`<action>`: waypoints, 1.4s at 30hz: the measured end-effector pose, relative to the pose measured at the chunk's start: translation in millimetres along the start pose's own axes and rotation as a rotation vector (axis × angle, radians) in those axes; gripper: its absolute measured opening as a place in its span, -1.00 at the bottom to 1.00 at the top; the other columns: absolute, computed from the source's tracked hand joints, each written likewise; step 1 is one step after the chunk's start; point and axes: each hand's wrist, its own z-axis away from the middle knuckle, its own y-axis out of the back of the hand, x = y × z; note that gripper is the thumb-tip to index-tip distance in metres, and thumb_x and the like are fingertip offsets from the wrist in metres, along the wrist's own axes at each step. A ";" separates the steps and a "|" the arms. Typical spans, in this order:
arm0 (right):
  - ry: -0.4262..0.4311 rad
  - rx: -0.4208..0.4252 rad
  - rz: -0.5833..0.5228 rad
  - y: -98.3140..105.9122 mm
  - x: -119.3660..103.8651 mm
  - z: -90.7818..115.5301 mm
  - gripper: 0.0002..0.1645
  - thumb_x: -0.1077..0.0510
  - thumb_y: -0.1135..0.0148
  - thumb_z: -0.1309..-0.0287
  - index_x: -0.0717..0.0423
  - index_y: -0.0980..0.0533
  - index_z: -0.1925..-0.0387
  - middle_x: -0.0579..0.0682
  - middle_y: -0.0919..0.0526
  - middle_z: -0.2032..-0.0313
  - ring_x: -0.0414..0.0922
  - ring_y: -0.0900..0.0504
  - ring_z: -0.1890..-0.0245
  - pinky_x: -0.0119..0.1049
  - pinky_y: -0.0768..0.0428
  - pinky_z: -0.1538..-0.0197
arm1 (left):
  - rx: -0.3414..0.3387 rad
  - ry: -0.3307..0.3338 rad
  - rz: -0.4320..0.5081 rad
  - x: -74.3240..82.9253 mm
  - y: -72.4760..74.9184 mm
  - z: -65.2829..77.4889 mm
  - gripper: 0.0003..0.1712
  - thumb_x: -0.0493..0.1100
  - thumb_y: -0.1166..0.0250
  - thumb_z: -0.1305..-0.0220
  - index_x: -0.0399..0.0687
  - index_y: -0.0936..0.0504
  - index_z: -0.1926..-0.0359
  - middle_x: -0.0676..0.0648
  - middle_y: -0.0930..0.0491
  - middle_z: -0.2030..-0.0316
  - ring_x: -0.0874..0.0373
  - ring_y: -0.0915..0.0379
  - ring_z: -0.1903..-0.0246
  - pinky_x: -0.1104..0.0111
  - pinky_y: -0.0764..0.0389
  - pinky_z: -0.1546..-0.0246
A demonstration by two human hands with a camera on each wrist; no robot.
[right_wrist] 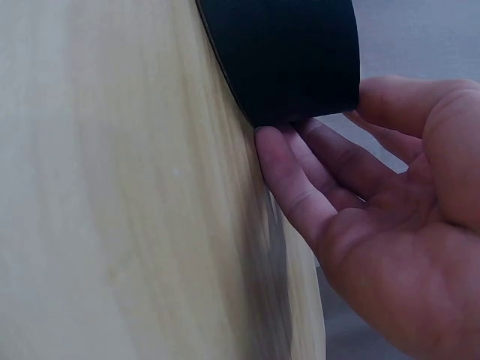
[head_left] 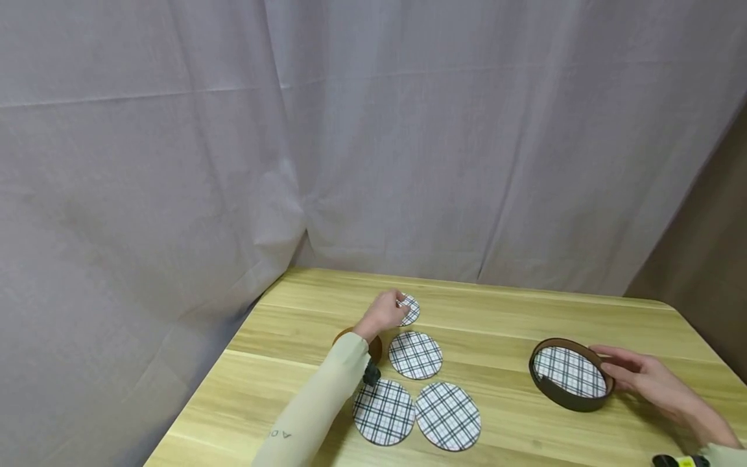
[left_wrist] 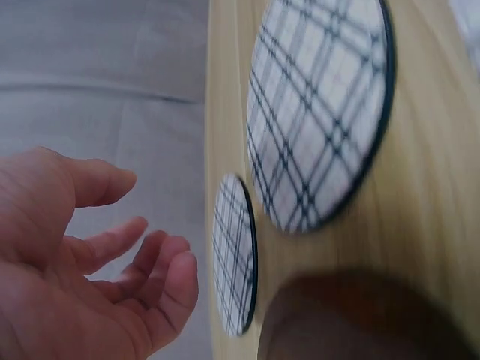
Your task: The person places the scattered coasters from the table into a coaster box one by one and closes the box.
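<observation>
My left hand (head_left: 384,312) hovers beside the farthest plaid coaster (head_left: 413,311), its fingers loosely bent. In the left wrist view nothing lies between thumb and fingers, and that coaster (left_wrist: 234,259) is apart from them. Under my left wrist sits a round brown piece (head_left: 376,350), partly hidden by the sleeve. My right hand (head_left: 650,381) pinches the side of a round, dark-walled coaster holder (head_left: 574,402), with thumb at the rim. Inside the holder lies a plaid coaster (head_left: 569,371). The right wrist view shows fingertips (right_wrist: 277,154) low against the dark wall (right_wrist: 289,60).
Three more plaid coasters lie flat on the wooden table (head_left: 502,428): a middle one (head_left: 415,355), a near left one (head_left: 383,413) and a near right one (head_left: 448,416). Grey curtain (head_left: 408,162) hangs behind the table's far edge.
</observation>
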 end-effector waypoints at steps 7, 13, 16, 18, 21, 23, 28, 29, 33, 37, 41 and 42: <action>-0.004 -0.001 0.033 -0.2 -0.8 2.2 -0.47 0.14 -0.05 -0.44 0.26 -0.31 -0.35 -0.56 -0.57 0.12 -0.50 -0.55 0.15 -0.48 -0.59 0.21 | -0.037 0.079 -0.063 -17.3 9.7 -6.6 -0.53 -0.06 -0.24 -0.33 -0.30 -0.49 -0.12 -0.24 -0.60 -0.04 -0.04 -0.53 0.03 0.15 -0.58 -0.06; -0.035 -0.013 0.027 -0.7 -4.5 0.6 -0.41 0.11 -0.05 -0.44 0.31 -0.26 -0.36 -0.61 -0.52 0.12 -0.55 -0.53 0.12 -0.51 -0.60 0.18 | -0.018 0.181 -0.126 -28.3 16.2 -8.7 -0.47 -0.04 -0.34 -0.23 -0.32 -0.50 -0.09 -0.28 -0.58 -0.02 -0.03 -0.52 0.20 0.19 -0.63 0.18; -0.041 -0.015 0.027 -1.4 -4.8 -0.1 -0.39 0.10 -0.06 -0.44 0.35 -0.25 -0.36 -0.62 -0.51 0.12 -0.56 -0.53 0.11 -0.51 -0.60 0.17 | -0.018 0.239 -0.128 -31.3 14.3 -8.5 -0.42 -0.02 -0.39 -0.19 -0.30 -0.47 -0.10 -0.32 -0.52 -0.04 -0.01 -0.43 0.28 0.21 -0.58 0.27; -0.040 -0.012 0.023 -1.8 -4.4 -0.6 -0.39 0.10 -0.06 -0.44 0.37 -0.24 -0.35 -0.62 -0.51 0.12 -0.55 -0.53 0.12 -0.50 -0.61 0.17 | -0.018 0.263 -0.134 -32.5 12.0 -9.0 -0.40 0.01 -0.42 -0.18 -0.28 -0.47 -0.10 -0.35 -0.50 -0.06 -0.04 -0.43 0.26 0.18 -0.58 0.26; -0.038 -0.011 0.019 -1.9 -3.9 -0.4 -0.39 0.10 -0.06 -0.44 0.38 -0.23 -0.35 -0.63 -0.50 0.12 -0.56 -0.53 0.11 -0.51 -0.61 0.17 | -0.015 0.288 -0.152 -34.2 9.2 -11.8 -0.49 0.06 -0.42 -0.17 -0.22 -0.51 0.07 -0.28 -0.52 0.08 -0.02 -0.43 0.31 0.21 -0.54 0.36; -0.041 -0.009 0.022 -1.7 -4.0 0.3 -0.39 0.10 -0.06 -0.44 0.37 -0.24 -0.35 -0.63 -0.50 0.12 -0.55 -0.52 0.12 -0.51 -0.60 0.17 | -0.013 0.308 -0.172 -34.0 7.7 -13.5 -0.55 0.10 -0.40 -0.18 -0.18 -0.52 0.21 -0.24 -0.51 0.15 -0.02 -0.41 0.33 0.23 -0.49 0.42; -0.050 0.001 0.039 -2.6 -4.5 2.3 -0.39 0.09 -0.08 -0.43 0.36 -0.25 -0.34 -0.60 -0.52 0.13 -0.54 -0.52 0.13 -0.51 -0.59 0.19 | -0.015 0.358 -0.231 -33.6 3.4 -16.9 -0.53 0.19 -0.38 -0.17 -0.14 -0.56 0.30 -0.23 -0.49 0.12 -0.01 -0.37 0.30 0.22 -0.47 0.40; -0.052 0.000 0.035 -2.9 -4.6 2.5 -0.38 0.09 -0.08 -0.43 0.37 -0.25 -0.35 -0.61 -0.52 0.13 -0.55 -0.52 0.13 -0.51 -0.60 0.19 | -0.017 0.362 -0.240 -33.4 3.0 -17.5 -0.53 0.20 -0.39 -0.16 -0.13 -0.57 0.31 -0.22 -0.50 0.12 0.00 -0.37 0.30 0.23 -0.47 0.39; -0.062 -0.009 0.009 -3.4 -4.8 1.5 -0.36 0.08 -0.09 -0.42 0.37 -0.24 -0.36 -0.65 -0.49 0.13 -0.57 -0.52 0.12 -0.51 -0.62 0.16 | -0.032 0.363 -0.232 -32.6 4.5 -18.9 -0.55 0.18 -0.45 -0.09 -0.07 -0.54 0.43 -0.14 -0.52 0.27 0.05 -0.36 0.37 0.28 -0.44 0.45; -0.057 -0.008 0.009 -3.9 -5.3 -0.9 -0.38 0.07 -0.09 -0.42 0.36 -0.26 -0.35 -0.66 -0.49 0.14 -0.57 -0.52 0.13 -0.50 -0.62 0.17 | -0.064 0.371 -0.177 -33.5 8.0 -17.9 -0.57 0.11 -0.50 -0.06 -0.10 -0.52 0.39 -0.08 -0.51 0.38 0.07 -0.36 0.41 0.30 -0.43 0.50; -0.047 -0.001 0.032 -4.9 -5.6 -1.7 -0.39 0.08 -0.08 -0.42 0.37 -0.27 -0.33 -0.65 -0.50 0.14 -0.55 -0.53 0.14 -0.50 -0.61 0.18 | -0.106 0.389 -0.131 -35.6 8.9 -18.5 -0.55 0.07 -0.51 -0.05 -0.13 -0.53 0.30 -0.08 -0.48 0.35 0.05 -0.37 0.37 0.29 -0.46 0.45; -0.047 -0.002 0.040 -5.1 -5.5 -1.7 -0.39 0.07 -0.08 -0.42 0.36 -0.27 -0.33 -0.65 -0.50 0.14 -0.55 -0.52 0.14 -0.50 -0.61 0.19 | -0.112 0.393 -0.126 -36.0 8.9 -19.0 -0.55 0.08 -0.51 -0.05 -0.12 -0.53 0.30 -0.08 -0.48 0.35 0.05 -0.37 0.37 0.29 -0.47 0.44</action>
